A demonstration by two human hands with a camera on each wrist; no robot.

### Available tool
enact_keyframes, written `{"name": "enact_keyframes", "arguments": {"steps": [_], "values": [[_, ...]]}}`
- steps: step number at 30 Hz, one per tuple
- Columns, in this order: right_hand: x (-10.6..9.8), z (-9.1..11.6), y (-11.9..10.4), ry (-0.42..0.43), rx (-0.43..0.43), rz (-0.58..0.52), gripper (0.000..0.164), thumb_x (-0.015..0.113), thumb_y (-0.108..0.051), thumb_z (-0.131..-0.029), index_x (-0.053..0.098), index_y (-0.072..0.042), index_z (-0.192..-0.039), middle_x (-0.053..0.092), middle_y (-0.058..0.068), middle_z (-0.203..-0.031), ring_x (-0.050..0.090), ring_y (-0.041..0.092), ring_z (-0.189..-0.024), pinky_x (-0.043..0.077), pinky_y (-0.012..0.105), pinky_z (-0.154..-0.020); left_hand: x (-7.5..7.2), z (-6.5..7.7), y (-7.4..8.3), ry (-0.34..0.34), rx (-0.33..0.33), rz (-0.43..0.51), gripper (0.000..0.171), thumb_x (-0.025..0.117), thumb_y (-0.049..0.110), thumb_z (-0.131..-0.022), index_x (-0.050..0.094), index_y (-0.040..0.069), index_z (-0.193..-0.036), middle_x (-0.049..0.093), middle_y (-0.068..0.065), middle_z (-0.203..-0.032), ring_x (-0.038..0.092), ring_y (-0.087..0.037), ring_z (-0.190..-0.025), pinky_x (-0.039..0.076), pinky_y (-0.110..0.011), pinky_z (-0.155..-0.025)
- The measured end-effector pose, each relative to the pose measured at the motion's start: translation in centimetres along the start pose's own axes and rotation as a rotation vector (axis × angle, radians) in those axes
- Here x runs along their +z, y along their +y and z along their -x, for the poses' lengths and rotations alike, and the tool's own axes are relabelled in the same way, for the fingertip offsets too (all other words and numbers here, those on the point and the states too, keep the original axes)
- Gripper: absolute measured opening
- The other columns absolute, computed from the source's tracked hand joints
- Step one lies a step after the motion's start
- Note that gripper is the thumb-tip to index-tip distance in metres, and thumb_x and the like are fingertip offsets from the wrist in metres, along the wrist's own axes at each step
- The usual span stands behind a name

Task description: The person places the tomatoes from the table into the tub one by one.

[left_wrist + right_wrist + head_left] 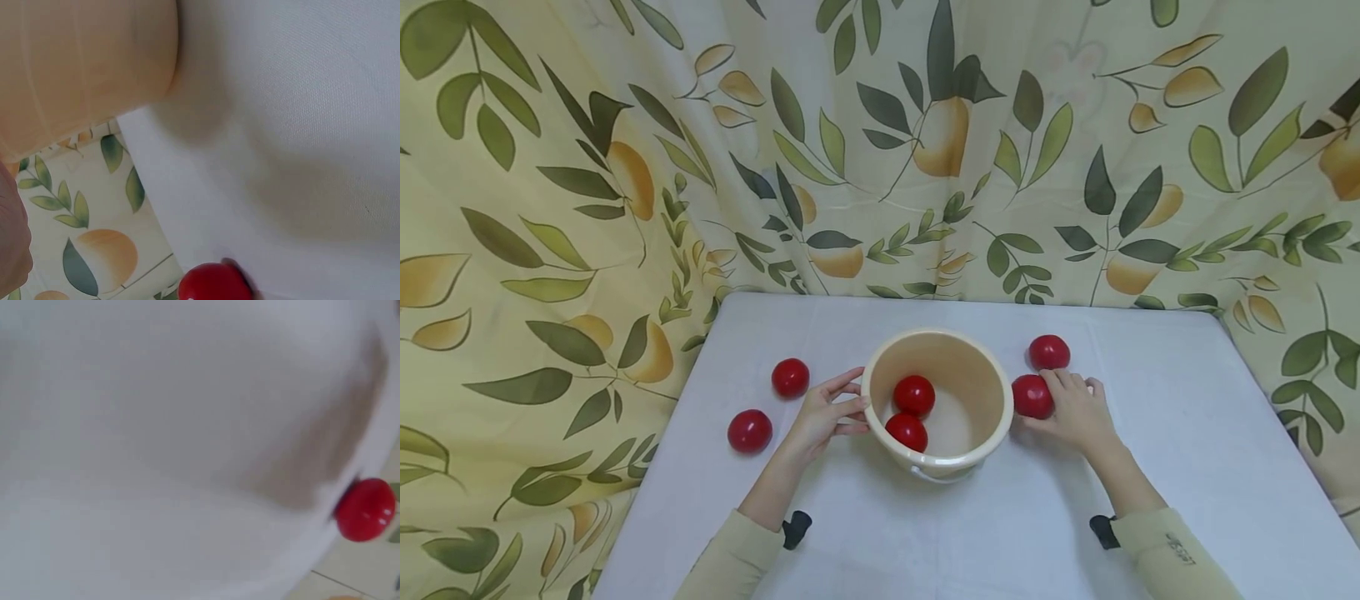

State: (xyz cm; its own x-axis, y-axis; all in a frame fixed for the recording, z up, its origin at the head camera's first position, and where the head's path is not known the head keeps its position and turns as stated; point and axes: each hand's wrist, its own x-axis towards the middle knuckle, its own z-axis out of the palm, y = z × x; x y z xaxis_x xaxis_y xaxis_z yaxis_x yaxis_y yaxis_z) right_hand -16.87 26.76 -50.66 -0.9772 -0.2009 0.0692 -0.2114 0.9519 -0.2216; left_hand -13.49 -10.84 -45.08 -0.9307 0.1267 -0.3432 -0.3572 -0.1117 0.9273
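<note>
A cream bucket (937,467) stands upright on the table, with two glossy red balls (914,395) inside near its left wall. My left hand (822,417) touches the bucket's left rim from outside with loosely extended fingers. To the right of the bucket, my right hand (1072,412) holds another red ball (1032,397) between thumb and fingers. That ball is close beside the bucket's outer wall. Just behind it lies one more red ball (1049,352). In the left wrist view, the bucket's side (81,69) fills the upper left and part of my left hand (12,237) shows.
Two red balls, a rear one (791,378) and a front one (749,432), lie on the table left of my left hand. A white cloth covers the table (880,542). Behind and to the left hangs a leaf-and-fruit patterned curtain (880,208). The bucket's handle (940,478) hangs at the front.
</note>
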Motion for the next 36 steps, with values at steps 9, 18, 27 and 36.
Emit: {"name": "enact_keyframes", "arguments": {"steps": [9,18,27,36], "values": [[-6.8,-1.7,-1.8,0.145,-0.173,0.126,0.08,0.081,-0.039,-0.054,0.048,-0.001,-0.116,0.05,0.023,-0.113,0.044,0.04,-0.104,0.033,0.063,-0.086,0.0,0.0,0.1,0.009,-0.008,0.008,0.05,0.066,0.006,-0.083,0.053,0.015,-0.13,0.052,-0.011,-0.104,0.066,-0.017,-0.07,0.056,-0.033,-0.064],[-11.2,-3.3,-5.9,0.204,-0.301,0.139,0.078,0.082,-0.042,-0.053,0.052,-0.004,-0.114,0.052,0.02,-0.113,0.045,0.037,-0.107,0.031,0.059,-0.09,0.1,0.0,0.1,0.011,0.001,0.006,0.049,0.066,0.006,-0.083,0.052,0.015,-0.13,0.054,-0.008,-0.1,0.066,-0.018,-0.071,0.056,-0.034,-0.065],[-9.4,-4.0,-10.2,0.11,-0.487,0.144,0.081,0.08,-0.047,-0.054,0.053,-0.006,-0.118,0.055,0.014,-0.115,0.048,0.03,-0.107,0.033,0.056,-0.094,0.1,0.1,0.2,0.0,-0.005,0.004,0.051,0.066,0.007,-0.083,0.052,0.014,-0.131,0.053,-0.008,-0.101,0.066,-0.018,-0.071,0.056,-0.033,-0.065],[-6.0,-4.4,-12.6,-0.049,-0.635,0.173,0.08,0.079,-0.05,-0.057,0.053,-0.01,-0.122,0.055,0.01,-0.118,0.046,0.028,-0.111,0.034,0.054,-0.097,0.0,0.1,0.1,0.007,-0.006,0.013,0.05,0.066,0.007,-0.082,0.052,0.014,-0.13,0.054,-0.008,-0.101,0.066,-0.018,-0.071,0.056,-0.033,-0.064]]}}
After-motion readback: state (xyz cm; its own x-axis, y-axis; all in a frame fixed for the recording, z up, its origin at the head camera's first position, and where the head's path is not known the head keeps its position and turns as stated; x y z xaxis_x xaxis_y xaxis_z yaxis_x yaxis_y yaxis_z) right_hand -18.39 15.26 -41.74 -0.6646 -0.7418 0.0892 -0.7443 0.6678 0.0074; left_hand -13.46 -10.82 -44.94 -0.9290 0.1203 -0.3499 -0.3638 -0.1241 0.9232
